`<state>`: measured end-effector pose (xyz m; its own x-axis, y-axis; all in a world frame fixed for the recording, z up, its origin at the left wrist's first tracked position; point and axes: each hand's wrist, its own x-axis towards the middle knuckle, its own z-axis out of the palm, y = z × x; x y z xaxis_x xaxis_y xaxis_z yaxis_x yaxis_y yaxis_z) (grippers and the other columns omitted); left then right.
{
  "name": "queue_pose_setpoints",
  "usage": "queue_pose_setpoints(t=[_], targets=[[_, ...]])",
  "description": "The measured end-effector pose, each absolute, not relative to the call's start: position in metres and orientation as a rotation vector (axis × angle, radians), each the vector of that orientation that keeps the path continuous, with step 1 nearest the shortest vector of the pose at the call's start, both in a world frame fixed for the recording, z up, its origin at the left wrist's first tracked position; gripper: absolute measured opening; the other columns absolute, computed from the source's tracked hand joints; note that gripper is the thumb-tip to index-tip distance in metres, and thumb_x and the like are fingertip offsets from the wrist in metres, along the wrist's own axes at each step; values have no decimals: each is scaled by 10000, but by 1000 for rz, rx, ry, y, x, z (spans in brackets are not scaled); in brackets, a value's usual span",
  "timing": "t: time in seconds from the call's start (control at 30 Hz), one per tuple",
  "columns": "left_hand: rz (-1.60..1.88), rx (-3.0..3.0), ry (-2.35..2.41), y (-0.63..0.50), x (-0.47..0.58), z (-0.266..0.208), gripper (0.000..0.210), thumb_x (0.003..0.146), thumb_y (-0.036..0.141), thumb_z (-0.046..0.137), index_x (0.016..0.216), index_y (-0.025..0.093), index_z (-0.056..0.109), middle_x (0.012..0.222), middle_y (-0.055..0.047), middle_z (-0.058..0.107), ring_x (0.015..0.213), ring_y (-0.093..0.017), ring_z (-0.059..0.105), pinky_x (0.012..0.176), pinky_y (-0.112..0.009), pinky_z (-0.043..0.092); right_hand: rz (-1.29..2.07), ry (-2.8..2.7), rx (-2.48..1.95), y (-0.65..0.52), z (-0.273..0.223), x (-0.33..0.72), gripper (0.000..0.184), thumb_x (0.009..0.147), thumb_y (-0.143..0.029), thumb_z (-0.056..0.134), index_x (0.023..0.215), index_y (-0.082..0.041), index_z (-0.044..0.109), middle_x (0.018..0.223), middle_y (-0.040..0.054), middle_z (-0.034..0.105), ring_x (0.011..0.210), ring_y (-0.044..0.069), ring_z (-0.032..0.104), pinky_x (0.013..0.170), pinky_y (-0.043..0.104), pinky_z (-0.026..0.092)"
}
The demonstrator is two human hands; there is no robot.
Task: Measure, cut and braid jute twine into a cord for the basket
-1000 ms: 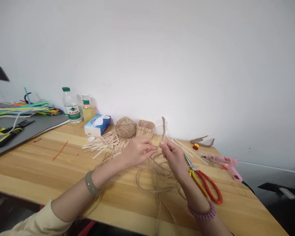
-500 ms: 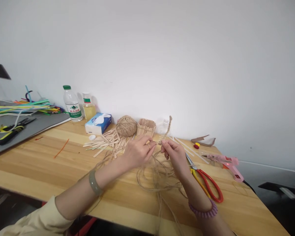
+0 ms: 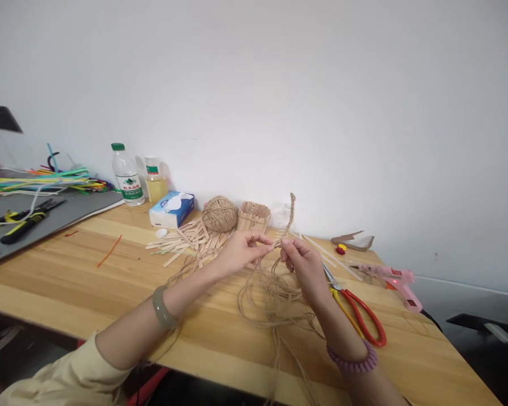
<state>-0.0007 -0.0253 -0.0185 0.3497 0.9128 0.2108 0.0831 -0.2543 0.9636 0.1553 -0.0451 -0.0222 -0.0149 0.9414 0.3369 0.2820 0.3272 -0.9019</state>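
A short braid of jute twine (image 3: 292, 210) sticks up from between my hands, its tip curling over. My right hand (image 3: 303, 260) pinches the braid's lower end between thumb and forefinger. Beside it, my left hand (image 3: 243, 250) pinches a strand of twine where it leaves the braid. Loose twine (image 3: 271, 304) hangs below both hands, looping over the table and past its front edge. Behind my left hand stand a ball of twine (image 3: 220, 214) and a small basket of wooden sticks (image 3: 254, 215).
Wooden craft sticks (image 3: 186, 239) lie heaped at the left, near a tissue pack (image 3: 171, 210) and a water bottle (image 3: 127, 177). Scissors (image 3: 359, 316) with red and yellow handles and a pink glue gun (image 3: 400, 281) lie on the right. Pliers (image 3: 23, 227) rest on a grey mat.
My left hand has shifted its fingers, now stretched more toward the braid with a fingertip pinch. The braid stands slightly more upright. My right hand keeps its hold.
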Motion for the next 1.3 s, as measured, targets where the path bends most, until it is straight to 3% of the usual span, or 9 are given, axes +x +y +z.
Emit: queue_pose_setpoints(t=[0.2,0.43,0.7,0.83,1.13,1.3], targets=[[1057,1398,814,-19,-5,-17,189,666,302,634,609,125,597,420,48,449,392,-48,381,407,-177,281,717,-1592,-1187,-46,-22,154,366,802,-443,479,564,-165,466,512,-34,414,442,76,310,434,207,238],[810,1203,591,-21,-11,-16,141,674,254,657,700,122,614,693,-41,655,416,-23,420,431,-171,330,668,-1623,-1193,-45,-22,153,326,792,-401,507,568,-167,474,521,-32,409,521,99,367,513,217,278],[851,1091,589,-18,-12,-15,144,675,217,648,633,93,588,546,-6,576,423,-31,458,421,-145,348,960,-1647,-1120,-50,-13,157,402,834,-421,415,528,-160,427,489,-31,360,454,80,312,447,209,253],[852,1066,602,-18,-11,-15,141,667,210,648,625,91,586,550,-8,573,419,-29,449,426,-148,347,1052,-1644,-1088,-49,-12,158,311,790,-383,496,581,-157,457,517,-36,357,465,74,305,441,202,250],[872,1367,628,-19,-11,-16,191,679,298,642,659,109,633,557,6,551,473,-42,390,451,-173,286,936,-1623,-1146,-48,-18,158,346,795,-446,495,602,-161,462,495,-55,294,455,69,227,428,211,174],[887,1462,744,-21,-8,-13,184,651,286,653,645,104,628,518,19,519,500,-66,452,510,-199,354,858,-1645,-1125,-49,-17,157,338,787,-418,514,579,-160,450,517,-46,328,490,76,268,458,214,211]])
